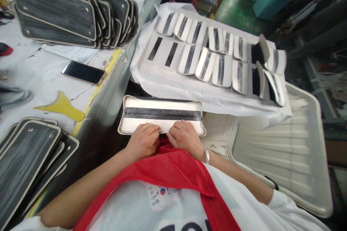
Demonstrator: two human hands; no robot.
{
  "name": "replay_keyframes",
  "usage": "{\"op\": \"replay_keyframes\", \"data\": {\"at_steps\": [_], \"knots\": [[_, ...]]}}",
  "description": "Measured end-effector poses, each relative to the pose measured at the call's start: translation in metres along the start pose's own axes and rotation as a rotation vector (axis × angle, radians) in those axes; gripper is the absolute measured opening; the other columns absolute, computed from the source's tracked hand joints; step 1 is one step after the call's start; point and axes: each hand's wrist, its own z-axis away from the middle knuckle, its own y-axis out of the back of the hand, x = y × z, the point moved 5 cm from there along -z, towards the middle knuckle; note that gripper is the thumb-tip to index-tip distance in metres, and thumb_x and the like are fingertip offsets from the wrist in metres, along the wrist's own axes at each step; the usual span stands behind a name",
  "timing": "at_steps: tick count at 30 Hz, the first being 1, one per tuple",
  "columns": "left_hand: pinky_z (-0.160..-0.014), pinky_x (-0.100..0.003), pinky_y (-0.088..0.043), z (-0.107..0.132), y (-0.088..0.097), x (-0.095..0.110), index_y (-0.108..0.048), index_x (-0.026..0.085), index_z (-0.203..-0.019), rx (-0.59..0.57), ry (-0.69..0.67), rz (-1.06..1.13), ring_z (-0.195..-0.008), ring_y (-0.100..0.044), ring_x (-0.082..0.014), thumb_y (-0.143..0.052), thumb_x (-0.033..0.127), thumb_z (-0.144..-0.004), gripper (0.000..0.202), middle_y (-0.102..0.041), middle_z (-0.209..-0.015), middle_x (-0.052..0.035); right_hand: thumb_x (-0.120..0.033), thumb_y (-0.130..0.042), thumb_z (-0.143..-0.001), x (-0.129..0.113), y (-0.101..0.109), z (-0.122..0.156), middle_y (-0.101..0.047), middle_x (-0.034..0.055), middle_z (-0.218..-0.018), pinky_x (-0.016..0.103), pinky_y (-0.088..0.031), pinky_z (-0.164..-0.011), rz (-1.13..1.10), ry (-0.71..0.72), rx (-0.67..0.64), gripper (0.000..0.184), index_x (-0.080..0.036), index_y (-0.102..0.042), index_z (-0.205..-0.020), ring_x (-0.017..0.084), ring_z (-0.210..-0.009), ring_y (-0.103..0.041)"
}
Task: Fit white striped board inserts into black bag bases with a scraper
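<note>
A folded panel (162, 122) with white faces, rounded corners and a dark strip along its middle lies crosswise in front of my body. My left hand (145, 139) has its fingers curled over the panel's near edge, left of the middle. Close beside it, my right hand (185, 137) grips the same edge, with a bracelet at the wrist. Both thumbs are mostly hidden. Beyond the panel, several similar folded pieces (206, 65) stand in rows on a white-covered table (151, 75).
Left, a workbench (108, 97) with a yellow edge carries two stacks of dark panels (59, 7), a phone (84, 72) and a yellow flat tool (61, 106). A large pale tray (279, 151) lies at right. A teal bin (272, 1) stands on the green floor behind.
</note>
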Motion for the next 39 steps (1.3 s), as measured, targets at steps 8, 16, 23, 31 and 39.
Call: {"op": "replay_keyframes", "data": {"at_steps": [8,16,23,31,39], "knots": [[-0.078,-0.039,-0.039,-0.004,0.010,-0.002,-0.060,0.017,-0.068,0.015,0.082,-0.120,-0.102,-0.049,-0.0249,-0.055,0.018,-0.077,0.010,-0.064,-0.107,-0.0042,-0.032,-0.048,-0.089,0.001,-0.006,-0.005,-0.053,0.0032,-0.073,0.030,-0.024,-0.067,-0.022,0.001,-0.011,0.028,-0.017,-0.058,-0.067,0.016,-0.071,-0.039],[-0.078,-0.039,-0.036,-0.006,0.015,-0.003,-0.059,0.018,-0.067,-0.013,0.153,-0.142,-0.102,-0.049,-0.0240,-0.057,0.020,-0.076,0.009,-0.064,-0.105,-0.0029,-0.030,-0.048,-0.089,-0.005,-0.006,-0.012,-0.054,0.0034,-0.074,0.031,-0.022,-0.065,-0.011,0.007,-0.078,0.027,-0.017,-0.059,-0.068,0.016,-0.072,-0.039],[-0.077,-0.039,-0.037,-0.003,0.009,-0.003,-0.059,0.019,-0.071,0.022,0.206,-0.186,-0.097,-0.052,-0.0247,-0.053,0.021,-0.078,0.009,-0.062,-0.107,-0.0065,-0.028,-0.047,-0.089,-0.007,-0.002,-0.019,-0.058,0.0041,-0.080,0.032,-0.022,-0.063,0.013,-0.036,-0.182,0.023,-0.019,-0.062,-0.074,0.017,-0.076,-0.045],[-0.079,-0.037,-0.036,0.000,0.014,0.005,-0.057,0.018,-0.106,0.094,0.101,-0.220,-0.097,-0.054,-0.0232,-0.050,0.022,-0.086,0.021,-0.062,-0.108,-0.0093,-0.027,-0.046,-0.088,-0.004,0.004,-0.024,-0.061,0.0062,-0.080,0.031,-0.026,-0.061,0.007,-0.057,-0.231,0.023,-0.018,-0.064,-0.076,0.019,-0.073,-0.052],[-0.078,-0.035,-0.036,0.000,0.002,0.029,-0.062,0.015,-0.090,0.029,-0.260,-0.383,-0.091,-0.055,-0.0182,-0.050,0.012,-0.087,0.013,-0.065,-0.090,-0.0040,-0.043,-0.056,-0.084,0.009,0.013,0.004,-0.060,0.0078,-0.083,0.032,-0.028,-0.068,0.057,-0.218,-0.119,0.027,-0.016,-0.060,-0.080,0.021,-0.080,-0.051]]}}
